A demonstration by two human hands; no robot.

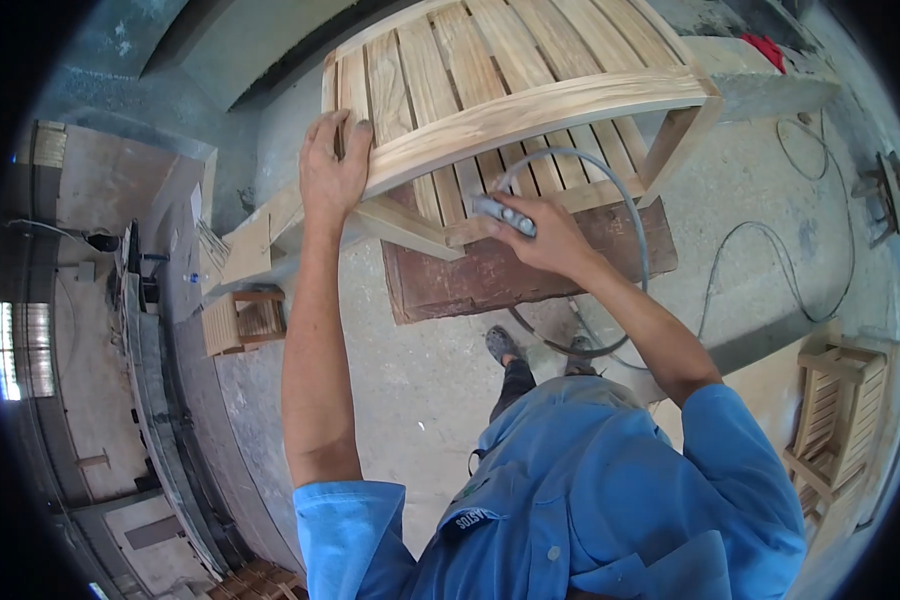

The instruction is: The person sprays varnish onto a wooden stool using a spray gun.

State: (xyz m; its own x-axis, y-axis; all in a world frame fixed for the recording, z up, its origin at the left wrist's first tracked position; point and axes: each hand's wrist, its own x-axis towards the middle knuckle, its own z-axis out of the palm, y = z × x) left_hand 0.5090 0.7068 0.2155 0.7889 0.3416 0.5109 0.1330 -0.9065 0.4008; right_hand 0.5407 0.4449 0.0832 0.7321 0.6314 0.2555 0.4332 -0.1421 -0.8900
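A pale wooden slatted table (535, 112) with a lower slatted shelf stands before me on a reddish-brown block (500, 275). My left hand (332, 165) is closed over its near left corner, fingertips hooked onto the top slats and rail. Lower down, my right hand (545, 235) is wrapped around a grey air sander (505, 214), close to the near edge of the lower shelf. The sander's working face is hidden. From the tool, a grey hose (638, 225) loops up, then down toward my feet.
More hose (755, 228) trails over the concrete floor (390, 400) at right. A small slatted wooden piece (840, 410) stands at far right, and another wooden piece (242, 322) at left. A red cloth (765, 52) lies on a ledge at the back right.
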